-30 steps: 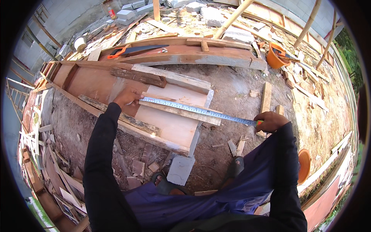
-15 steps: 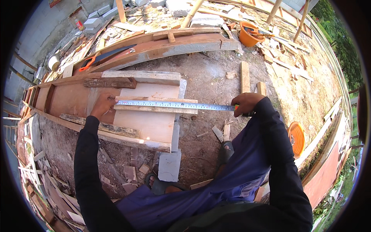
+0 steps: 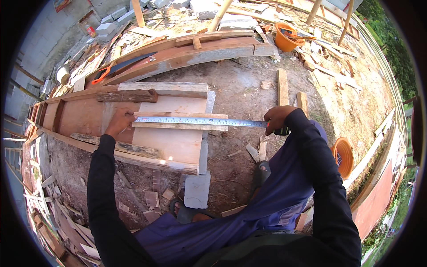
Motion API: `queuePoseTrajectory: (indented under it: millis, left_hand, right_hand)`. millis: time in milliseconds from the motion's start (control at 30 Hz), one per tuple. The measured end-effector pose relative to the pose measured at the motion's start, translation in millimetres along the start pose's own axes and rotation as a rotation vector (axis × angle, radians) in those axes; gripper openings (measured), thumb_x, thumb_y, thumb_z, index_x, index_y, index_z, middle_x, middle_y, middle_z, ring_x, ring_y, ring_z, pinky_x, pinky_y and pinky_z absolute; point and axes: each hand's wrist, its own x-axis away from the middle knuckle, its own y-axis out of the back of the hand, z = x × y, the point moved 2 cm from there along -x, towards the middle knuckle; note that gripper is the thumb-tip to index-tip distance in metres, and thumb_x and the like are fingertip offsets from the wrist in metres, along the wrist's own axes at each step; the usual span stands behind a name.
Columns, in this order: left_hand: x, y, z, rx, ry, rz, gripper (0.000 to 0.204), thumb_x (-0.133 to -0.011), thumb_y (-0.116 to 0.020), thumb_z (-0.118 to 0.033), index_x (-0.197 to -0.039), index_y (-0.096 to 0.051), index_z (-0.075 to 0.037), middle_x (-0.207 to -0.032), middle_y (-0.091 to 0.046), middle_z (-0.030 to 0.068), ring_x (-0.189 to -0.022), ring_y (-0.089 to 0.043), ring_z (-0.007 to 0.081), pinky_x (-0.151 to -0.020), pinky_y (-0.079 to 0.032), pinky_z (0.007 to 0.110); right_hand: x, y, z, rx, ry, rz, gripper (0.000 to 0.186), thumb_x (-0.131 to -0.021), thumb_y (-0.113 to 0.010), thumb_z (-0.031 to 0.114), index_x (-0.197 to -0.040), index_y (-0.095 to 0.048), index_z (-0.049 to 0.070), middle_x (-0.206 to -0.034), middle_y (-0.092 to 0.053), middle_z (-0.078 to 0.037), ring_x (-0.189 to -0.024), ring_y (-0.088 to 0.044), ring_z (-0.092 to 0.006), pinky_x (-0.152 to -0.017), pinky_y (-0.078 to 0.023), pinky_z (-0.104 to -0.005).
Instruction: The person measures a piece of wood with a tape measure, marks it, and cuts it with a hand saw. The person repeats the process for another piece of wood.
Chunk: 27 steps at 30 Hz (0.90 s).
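Note:
A tape measure's pale blade (image 3: 200, 121) is stretched out along a short wooden batten (image 3: 178, 127), which lies on a plywood panel (image 3: 180, 144). My left hand (image 3: 119, 123) pinches the blade's end at the batten's left end. Off to the right, past the batten and above the ground, my right hand (image 3: 280, 116) is closed around the dark tape measure case (image 3: 282, 131). Boards edge the panel, with a rough wood block (image 3: 126, 95) along its far side and a weathered strip (image 3: 115, 144) along its near side.
A handsaw (image 3: 126, 64) with an orange handle rests on a longer wooden form behind the panel. Orange buckets stand at the far right (image 3: 287, 39) and near right (image 3: 342, 158). Grey blocks (image 3: 197, 190) prop the panel's right end by my feet. Scrap wood litters the ground.
My right hand has shifted slightly left and turned a little, showing more of the case. The blade stays stretched over the batten, and my left hand keeps its pinch.

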Motion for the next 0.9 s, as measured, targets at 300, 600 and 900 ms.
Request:
queuePoseTrajectory:
  millis: [300, 600, 900]
  left_hand:
    - [16.1, -39.2, -33.5, -0.438, -0.58, -0.269, 0.043, -0.083, -0.073, -0.007, -0.123, -0.061, 0.003, -0.123, -0.065, 0.0249, -0.116, -0.063, 0.0421, -0.104, -0.048, 0.046]
    - [51.5, -135.1, -110.7, -0.208, -0.676, 0.017, 0.031, -0.083, -0.075, -0.008, -0.111, -0.064, 0.001, -0.122, -0.065, 0.0199, -0.118, -0.062, 0.0388, -0.105, -0.048, 0.044]
    - [56.3, -173.7, -108.2, -0.326, -0.805, -0.205, 0.022, -0.082, -0.076, -0.014, -0.099, -0.068, -0.002, -0.114, -0.064, 0.0142, -0.11, -0.06, 0.0387, -0.11, -0.04, 0.058]
  right_hand:
    - [-2.7, 0.3, 0.6, -0.005, -0.005, 0.008, 0.046, -0.077, -0.078, 0.043, -0.103, -0.08, 0.005, -0.095, -0.077, -0.012, -0.09, -0.074, -0.0279, -0.079, -0.058, -0.0414]
    - [-4.2, 1.6, 2.0, 0.004, -0.016, 0.037, 0.059, -0.078, -0.08, 0.05, -0.117, -0.076, 0.007, -0.1, -0.076, -0.014, -0.097, -0.072, -0.0318, -0.084, -0.056, -0.0428]
    - [-5.1, 3.1, 4.2, 0.017, -0.01, 0.064, 0.061, -0.077, -0.08, 0.051, -0.118, -0.076, 0.007, -0.103, -0.076, -0.015, -0.098, -0.072, -0.0319, -0.084, -0.056, -0.0436]
